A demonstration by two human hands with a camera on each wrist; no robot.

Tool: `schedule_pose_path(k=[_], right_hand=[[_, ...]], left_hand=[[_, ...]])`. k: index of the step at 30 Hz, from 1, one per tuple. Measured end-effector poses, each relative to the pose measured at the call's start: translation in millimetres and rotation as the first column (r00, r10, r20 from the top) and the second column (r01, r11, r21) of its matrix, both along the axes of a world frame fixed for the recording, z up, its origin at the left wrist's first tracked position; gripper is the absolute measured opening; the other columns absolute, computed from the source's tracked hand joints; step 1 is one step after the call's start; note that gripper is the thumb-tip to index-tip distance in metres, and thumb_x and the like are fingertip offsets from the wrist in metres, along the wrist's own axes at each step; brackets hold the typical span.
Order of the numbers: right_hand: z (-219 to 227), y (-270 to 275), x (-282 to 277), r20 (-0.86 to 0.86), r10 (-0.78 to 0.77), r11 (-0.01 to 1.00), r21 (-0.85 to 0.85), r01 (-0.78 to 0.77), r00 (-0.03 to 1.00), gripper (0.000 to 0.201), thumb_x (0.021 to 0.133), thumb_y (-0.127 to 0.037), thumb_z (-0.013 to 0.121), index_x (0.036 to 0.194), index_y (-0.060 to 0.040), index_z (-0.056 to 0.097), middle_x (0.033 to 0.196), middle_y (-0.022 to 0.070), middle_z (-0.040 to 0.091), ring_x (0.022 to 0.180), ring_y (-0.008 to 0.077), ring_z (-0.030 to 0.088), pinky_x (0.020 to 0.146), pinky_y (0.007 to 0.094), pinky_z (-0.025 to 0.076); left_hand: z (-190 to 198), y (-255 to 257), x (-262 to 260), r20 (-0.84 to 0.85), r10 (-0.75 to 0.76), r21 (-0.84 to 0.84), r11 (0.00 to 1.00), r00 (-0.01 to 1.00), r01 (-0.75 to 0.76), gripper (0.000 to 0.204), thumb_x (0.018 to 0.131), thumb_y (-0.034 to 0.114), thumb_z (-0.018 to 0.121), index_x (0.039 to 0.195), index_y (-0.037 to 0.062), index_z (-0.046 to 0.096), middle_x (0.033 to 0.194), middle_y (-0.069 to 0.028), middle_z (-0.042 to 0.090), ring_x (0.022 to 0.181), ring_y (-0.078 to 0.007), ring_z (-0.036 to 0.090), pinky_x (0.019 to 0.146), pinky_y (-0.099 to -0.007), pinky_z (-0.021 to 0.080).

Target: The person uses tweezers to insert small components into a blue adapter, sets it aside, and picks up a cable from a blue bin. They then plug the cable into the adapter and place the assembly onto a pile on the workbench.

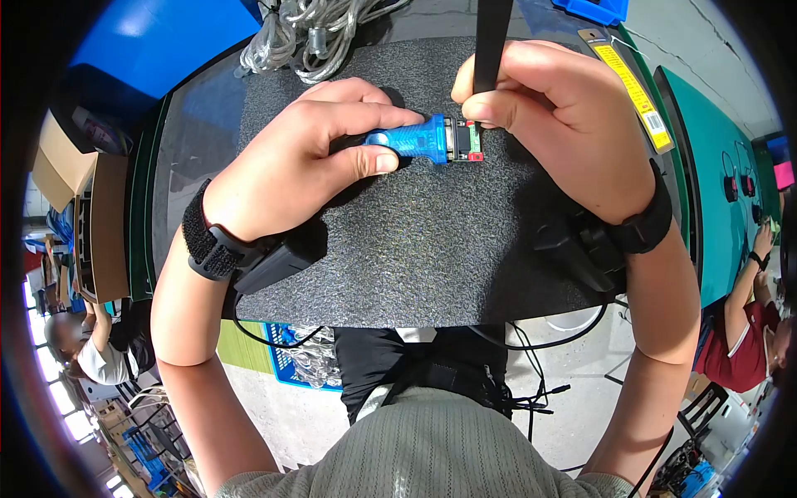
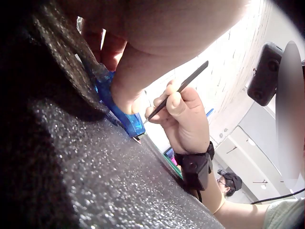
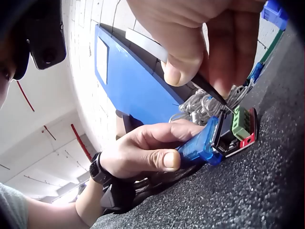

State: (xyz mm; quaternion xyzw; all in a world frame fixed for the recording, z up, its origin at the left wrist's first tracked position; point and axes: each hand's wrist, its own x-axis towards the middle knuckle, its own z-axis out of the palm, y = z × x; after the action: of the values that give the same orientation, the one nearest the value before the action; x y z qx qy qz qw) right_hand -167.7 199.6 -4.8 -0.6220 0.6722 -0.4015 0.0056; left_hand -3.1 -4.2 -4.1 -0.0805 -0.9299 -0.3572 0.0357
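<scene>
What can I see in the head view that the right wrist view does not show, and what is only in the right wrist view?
Only the head view: the long yellow tag beside the mat and the blue basket below the table.

Only the right wrist view: the pale ceiling with its red bars.

Both: the left hand gripping the blue plug, the right hand pinching the black tool.

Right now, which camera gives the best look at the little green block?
The right wrist view: the green block appears large there, its notched side in plain sight. The head view shows only a small green patch beside the right hand; in the left wrist view it can't be made out.
</scene>
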Motion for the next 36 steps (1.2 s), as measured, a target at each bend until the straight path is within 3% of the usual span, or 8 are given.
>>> schedule_pose_path(k=[20,28,36], right_hand=[[-4,0,3,0.009,-0.032,0.998,-0.044,0.032,0.999,0.013,0.088,-0.007,0.069,0.097,0.0012,0.068,0.076,0.0039,0.059,0.069,0.0095,0.055,0.065,0.023,0.044],[3,4,-2,0.106,0.056,0.998,0.023,-0.059,0.993,0.013,0.09,-0.005,0.069,0.101,0.0012,0.067,0.085,0.003,0.063,0.077,0.0072,0.06,0.068,0.0207,0.046],[11,11,-7,0.231,0.01,0.997,0.072,-0.027,0.973,0.015,0.092,-0.01,0.068,0.103,0.0,0.066,0.082,0.0012,0.064,0.077,0.0066,0.06,0.07,0.0203,0.047]], left_hand=[[0,1,0,0.002,0.0,-0.02,1.0,1.0,0.0,0.034,0.09,0.017,0.069,0.122,0.0059,0.067,0.107,-0.0073,0.06,0.098,-0.0198,0.057,0.088,-0.0303,0.045],[2,1,1,-0.008,0.001,-0.023,1.0,1.0,-0.002,0.035,0.09,0.017,0.07,0.122,0.0057,0.067,0.106,-0.0071,0.059,0.098,-0.0192,0.057,0.087,-0.0304,0.045],[3,1,1,0.007,0.002,-0.003,1.0,1.0,-0.002,0.035,0.09,0.018,0.07,0.123,0.0054,0.066,0.106,-0.0071,0.059,0.099,-0.0201,0.057,0.088,-0.03,0.044]])
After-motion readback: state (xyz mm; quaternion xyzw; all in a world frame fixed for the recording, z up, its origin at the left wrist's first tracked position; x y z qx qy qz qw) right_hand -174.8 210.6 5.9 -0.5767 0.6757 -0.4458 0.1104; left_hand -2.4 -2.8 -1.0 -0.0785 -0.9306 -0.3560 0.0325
